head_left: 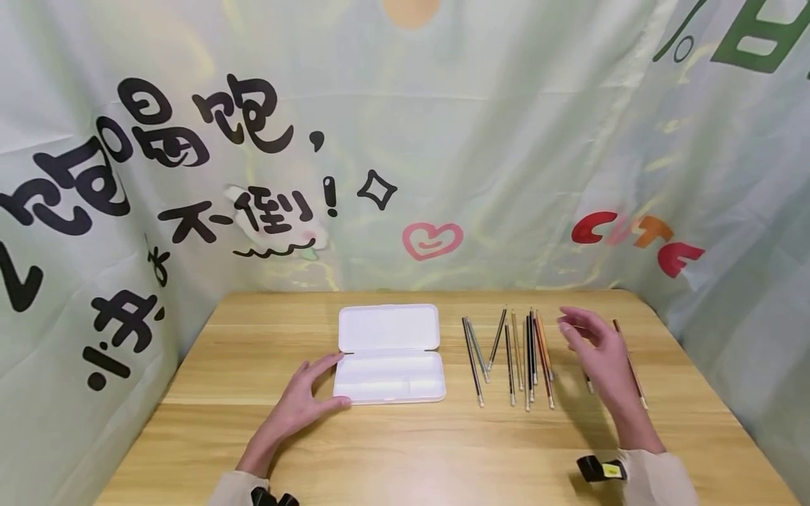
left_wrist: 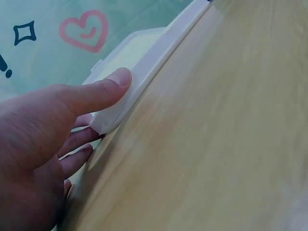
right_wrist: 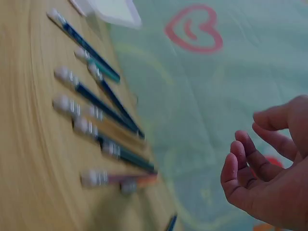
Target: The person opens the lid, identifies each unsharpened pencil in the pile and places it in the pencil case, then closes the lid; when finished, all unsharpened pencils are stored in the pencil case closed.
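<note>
A white pencil case (head_left: 389, 377) lies opened out on the table, its lid (head_left: 389, 328) folded back toward the curtain. My left hand (head_left: 306, 402) grips the case's left end, thumb at the front corner and a finger by the hinge; the left wrist view shows that thumb against the white wall (left_wrist: 144, 72). Several pencils (head_left: 530, 358) with eraser ends toward me lie right of the case. Above the table, to the right of this group, my right hand (head_left: 598, 351) hovers with fingers loosely bent and nothing held, as the right wrist view also shows (right_wrist: 264, 168).
One dark red pencil (head_left: 631, 365) lies apart on the right, and another (head_left: 588, 381) is partly hidden under my right hand. A printed curtain (head_left: 493, 176) hangs behind and at both sides of the wooden table (head_left: 392, 450).
</note>
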`<act>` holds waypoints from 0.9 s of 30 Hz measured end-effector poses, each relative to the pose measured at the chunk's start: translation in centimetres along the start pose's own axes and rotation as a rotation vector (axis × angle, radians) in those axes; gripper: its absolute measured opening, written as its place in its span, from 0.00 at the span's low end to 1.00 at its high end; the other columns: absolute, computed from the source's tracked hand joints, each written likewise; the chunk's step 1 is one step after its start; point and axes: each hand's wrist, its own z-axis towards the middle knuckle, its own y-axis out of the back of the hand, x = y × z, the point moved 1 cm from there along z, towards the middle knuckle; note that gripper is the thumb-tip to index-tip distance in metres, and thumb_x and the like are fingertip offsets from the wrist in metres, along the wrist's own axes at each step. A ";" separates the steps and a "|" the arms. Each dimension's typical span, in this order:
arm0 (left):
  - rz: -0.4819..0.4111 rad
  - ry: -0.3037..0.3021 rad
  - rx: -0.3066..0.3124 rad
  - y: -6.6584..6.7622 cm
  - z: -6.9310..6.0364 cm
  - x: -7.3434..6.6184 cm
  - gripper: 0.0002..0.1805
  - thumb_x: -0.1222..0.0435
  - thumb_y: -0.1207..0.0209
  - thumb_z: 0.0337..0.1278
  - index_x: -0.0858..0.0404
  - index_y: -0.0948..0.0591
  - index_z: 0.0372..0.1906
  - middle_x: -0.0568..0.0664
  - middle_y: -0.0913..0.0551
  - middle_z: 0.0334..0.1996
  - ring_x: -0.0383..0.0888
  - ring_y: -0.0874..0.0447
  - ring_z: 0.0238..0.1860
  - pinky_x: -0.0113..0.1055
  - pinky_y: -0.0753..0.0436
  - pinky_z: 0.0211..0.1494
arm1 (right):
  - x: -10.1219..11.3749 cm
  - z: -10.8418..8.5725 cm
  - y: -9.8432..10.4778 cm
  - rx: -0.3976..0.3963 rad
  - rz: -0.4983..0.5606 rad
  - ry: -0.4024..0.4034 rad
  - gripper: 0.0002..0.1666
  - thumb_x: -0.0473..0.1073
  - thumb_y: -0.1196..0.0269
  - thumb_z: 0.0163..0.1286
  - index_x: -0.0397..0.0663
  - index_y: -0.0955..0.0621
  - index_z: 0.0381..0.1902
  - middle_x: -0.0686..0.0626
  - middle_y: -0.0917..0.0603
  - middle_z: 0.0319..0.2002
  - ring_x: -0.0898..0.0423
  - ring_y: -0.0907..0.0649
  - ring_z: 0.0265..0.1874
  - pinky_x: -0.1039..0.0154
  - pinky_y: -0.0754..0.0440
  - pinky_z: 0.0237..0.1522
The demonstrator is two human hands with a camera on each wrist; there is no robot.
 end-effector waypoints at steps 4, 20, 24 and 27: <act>-0.014 -0.010 0.003 -0.2 0.0 0.1 0.46 0.50 0.23 0.51 0.59 0.28 0.74 0.60 0.28 0.72 0.62 0.32 0.72 0.69 0.53 0.77 | -2.0 0.3 2.1 -0.095 -0.037 -0.041 0.19 0.38 0.37 0.76 0.38 0.19 0.61 0.68 0.17 0.42 0.72 0.19 0.42 0.82 0.23 0.41; -0.020 -0.035 0.004 -0.2 0.2 0.0 0.45 0.52 0.24 0.52 0.60 0.28 0.74 0.60 0.28 0.72 0.62 0.32 0.72 0.71 0.54 0.75 | -8.9 -1.1 8.3 -0.089 -0.355 -0.320 0.32 0.47 0.36 0.74 0.34 0.27 0.69 0.62 0.15 0.36 0.84 0.30 0.29 0.81 0.26 0.28; -0.026 -0.025 0.007 -0.2 0.1 0.1 0.45 0.52 0.24 0.51 0.61 0.28 0.74 0.60 0.28 0.72 0.63 0.32 0.72 0.71 0.54 0.75 | -9.6 -1.2 8.6 -0.006 -0.456 -0.292 0.31 0.44 0.34 0.73 0.30 0.26 0.66 0.35 0.13 0.43 0.84 0.31 0.27 0.76 0.26 0.26; -0.030 -0.020 0.012 -0.1 0.0 0.1 0.45 0.52 0.24 0.52 0.60 0.28 0.75 0.60 0.28 0.72 0.63 0.32 0.72 0.72 0.55 0.75 | -9.9 -1.1 8.7 -0.005 -0.485 -0.293 0.27 0.41 0.33 0.71 0.30 0.22 0.62 0.34 0.12 0.41 0.83 0.31 0.26 0.74 0.27 0.27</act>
